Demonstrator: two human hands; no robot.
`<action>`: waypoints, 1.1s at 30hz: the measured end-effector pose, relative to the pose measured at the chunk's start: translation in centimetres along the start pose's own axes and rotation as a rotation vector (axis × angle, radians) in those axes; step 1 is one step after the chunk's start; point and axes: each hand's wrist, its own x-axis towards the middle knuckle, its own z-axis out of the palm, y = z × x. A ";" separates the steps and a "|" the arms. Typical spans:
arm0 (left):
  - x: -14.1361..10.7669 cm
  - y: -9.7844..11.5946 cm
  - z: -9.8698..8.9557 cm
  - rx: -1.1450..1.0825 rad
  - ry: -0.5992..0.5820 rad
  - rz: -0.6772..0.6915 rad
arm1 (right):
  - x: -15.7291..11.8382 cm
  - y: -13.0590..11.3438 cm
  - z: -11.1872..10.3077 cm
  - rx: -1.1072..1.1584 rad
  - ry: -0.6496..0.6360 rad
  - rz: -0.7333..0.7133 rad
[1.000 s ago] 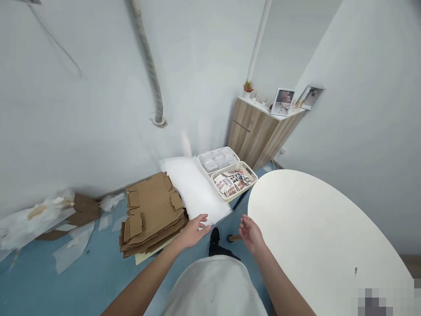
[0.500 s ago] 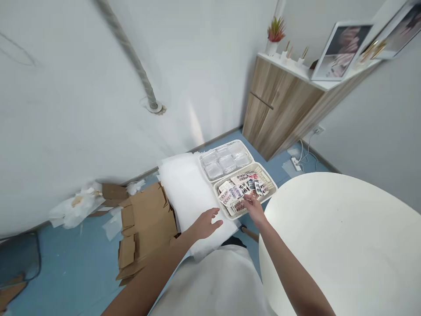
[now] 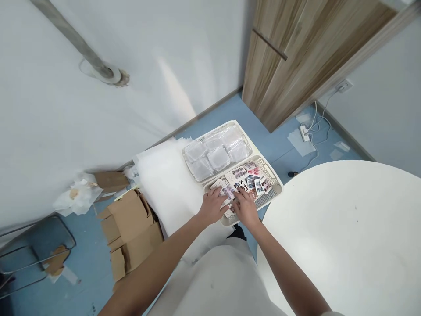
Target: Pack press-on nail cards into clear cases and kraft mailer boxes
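Observation:
A white perforated basket (image 3: 275,189) holds a loose pile of small printed cards (image 3: 239,173). My left hand (image 3: 212,205) reaches over the basket's left side, its fingers curled onto the cards. Beside it, my right hand (image 3: 246,206) bends its fingers over cards near the middle of the pile. Both hands seem to grip cards, though the fingertips are partly hidden. Behind this basket, a second white basket (image 3: 245,131) contains several clear plastic packets (image 3: 219,158).
White foam sheets (image 3: 164,175) lie left of the baskets, with flattened cardboard (image 3: 131,215) beyond. A round white table (image 3: 338,228) is at the right. A wooden cabinet (image 3: 289,66), a power strip (image 3: 304,133) and a chair (image 3: 36,245) stand farther out.
My left hand has moved from over the foam sheets onto the cards. My right hand stays at the cards, its fingers now nearer the left hand. The view has tilted down and closer.

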 end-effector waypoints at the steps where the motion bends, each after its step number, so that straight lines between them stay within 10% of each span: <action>1: 0.2 0.0 0.1 0.007 -0.009 -0.006 | 0.0 0.0 0.0 0.008 -0.013 0.003; 16: 0.6 -0.7 0.9 -0.054 -0.012 0.042 | 0.8 -0.9 0.5 0.319 0.091 0.108; 28: -5.0 0.8 0.9 -0.076 0.206 0.088 | -3.8 -4.0 -0.1 0.766 0.708 0.302; 33: -6.9 -0.1 1.1 -0.485 0.394 0.058 | -6.1 -6.5 1.2 1.055 0.805 0.339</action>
